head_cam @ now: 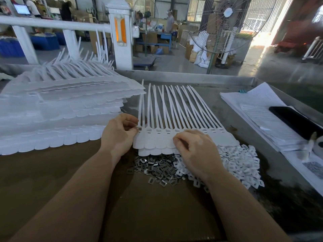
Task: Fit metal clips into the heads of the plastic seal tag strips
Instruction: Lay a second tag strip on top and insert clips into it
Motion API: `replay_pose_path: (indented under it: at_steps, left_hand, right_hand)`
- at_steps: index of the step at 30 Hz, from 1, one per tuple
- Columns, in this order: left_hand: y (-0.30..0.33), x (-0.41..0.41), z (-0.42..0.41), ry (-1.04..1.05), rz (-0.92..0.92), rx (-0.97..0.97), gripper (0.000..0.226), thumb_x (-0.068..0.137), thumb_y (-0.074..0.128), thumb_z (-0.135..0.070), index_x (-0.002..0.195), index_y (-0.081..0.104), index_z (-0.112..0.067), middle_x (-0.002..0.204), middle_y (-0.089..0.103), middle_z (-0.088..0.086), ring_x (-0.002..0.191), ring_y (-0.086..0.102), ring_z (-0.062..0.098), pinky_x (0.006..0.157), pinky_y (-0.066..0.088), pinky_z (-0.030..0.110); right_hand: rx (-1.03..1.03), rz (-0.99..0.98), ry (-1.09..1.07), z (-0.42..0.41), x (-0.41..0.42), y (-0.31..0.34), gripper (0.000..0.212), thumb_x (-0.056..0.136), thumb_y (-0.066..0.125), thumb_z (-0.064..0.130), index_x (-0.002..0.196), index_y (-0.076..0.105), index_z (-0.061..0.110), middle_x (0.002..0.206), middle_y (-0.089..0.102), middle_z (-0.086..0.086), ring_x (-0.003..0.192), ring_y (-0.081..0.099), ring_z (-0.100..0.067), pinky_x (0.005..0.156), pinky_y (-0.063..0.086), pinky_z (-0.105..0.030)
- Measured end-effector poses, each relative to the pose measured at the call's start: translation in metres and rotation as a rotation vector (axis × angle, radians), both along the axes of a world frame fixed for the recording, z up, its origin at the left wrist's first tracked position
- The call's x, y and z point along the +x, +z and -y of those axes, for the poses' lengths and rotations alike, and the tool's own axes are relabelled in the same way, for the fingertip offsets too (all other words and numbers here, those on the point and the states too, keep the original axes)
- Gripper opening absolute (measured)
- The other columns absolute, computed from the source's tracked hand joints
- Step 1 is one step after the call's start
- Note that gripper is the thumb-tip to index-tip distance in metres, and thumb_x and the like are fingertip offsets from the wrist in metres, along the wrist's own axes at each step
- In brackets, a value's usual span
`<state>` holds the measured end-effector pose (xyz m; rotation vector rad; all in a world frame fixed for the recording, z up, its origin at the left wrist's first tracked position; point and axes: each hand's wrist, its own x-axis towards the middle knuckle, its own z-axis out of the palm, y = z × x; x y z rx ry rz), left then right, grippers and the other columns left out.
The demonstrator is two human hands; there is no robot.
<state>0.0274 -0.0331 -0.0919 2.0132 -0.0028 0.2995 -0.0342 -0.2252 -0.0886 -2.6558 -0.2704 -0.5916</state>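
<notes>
Head view: a joined row of strips [174, 119] was laid across the middle of the table [227, 81], heads toward the near edge, above a heap of clips [157, 169]. The left hand [119, 135] was pinched closed at the leftmost head, and the right hand [195, 151] was curled loosely on the heads further right; whether anything was held could not be told. A stack [61, 110] of strips was piled at the left edge.

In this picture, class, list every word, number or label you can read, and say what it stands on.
No text here can be read.
Stack of papers: printed lines, too small and blurred.
Sheet at the right edge: dark printed patch, blurred.
Monitor in the background: screen content too small.
Seal tag strips, metal clips: no markings visible.
</notes>
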Motion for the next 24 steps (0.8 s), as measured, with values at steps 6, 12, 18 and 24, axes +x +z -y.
replay_pose_path:
  at_steps: [6, 12, 18, 24]
  left_hand:
    - [-0.004, 0.003, 0.004, 0.051, 0.023, 0.112, 0.014, 0.087, 0.059, -0.012, 0.089, 0.062, -0.025, 0.08, 0.06, -0.013, 0.074, 0.055, 0.003, 0.062, 0.036, 0.015]
    - [-0.001, 0.001, 0.001, 0.045, 0.02, -0.013, 0.027, 0.092, 0.046, -0.005, 0.086, 0.064, -0.023, 0.086, 0.065, -0.008, 0.085, 0.059, 0.011, 0.079, 0.043, 0.025]
    - [0.003, -0.003, 0.002, 0.037, 0.012, -0.227, 0.033, 0.093, 0.045, -0.008, 0.077, 0.063, -0.03, 0.085, 0.067, -0.005, 0.083, 0.063, 0.012, 0.078, 0.051, 0.027]
    - [0.008, -0.008, 0.006, -0.025, 0.064, -0.322, 0.021, 0.09, 0.056, -0.018, 0.077, 0.067, -0.029, 0.074, 0.065, -0.002, 0.076, 0.058, 0.013, 0.077, 0.049, 0.031]
  right_hand:
    - [-0.002, 0.0, -0.001, 0.0, 0.0, -0.001, 0.021, 0.093, 0.048, 0.028, 0.098, 0.066, 0.018, 0.101, 0.066, 0.004, 0.097, 0.054, -0.013, 0.09, 0.035, -0.029]
    - [0.01, -0.003, 0.004, 0.0, 0.0, -0.001, 0.02, 0.093, 0.049, 0.026, 0.098, 0.067, 0.018, 0.1, 0.067, 0.003, 0.096, 0.055, -0.013, 0.089, 0.035, -0.028]
    - [0.011, 0.005, 0.009, -0.001, 0.0, -0.001, 0.02, 0.093, 0.048, 0.025, 0.097, 0.067, 0.018, 0.099, 0.067, 0.003, 0.094, 0.055, -0.013, 0.089, 0.038, -0.029]
    - [0.03, 0.044, 0.016, -0.001, -0.001, 0.001, 0.016, 0.091, 0.052, 0.02, 0.089, 0.068, 0.014, 0.09, 0.067, 0.001, 0.088, 0.057, -0.016, 0.084, 0.042, -0.033]
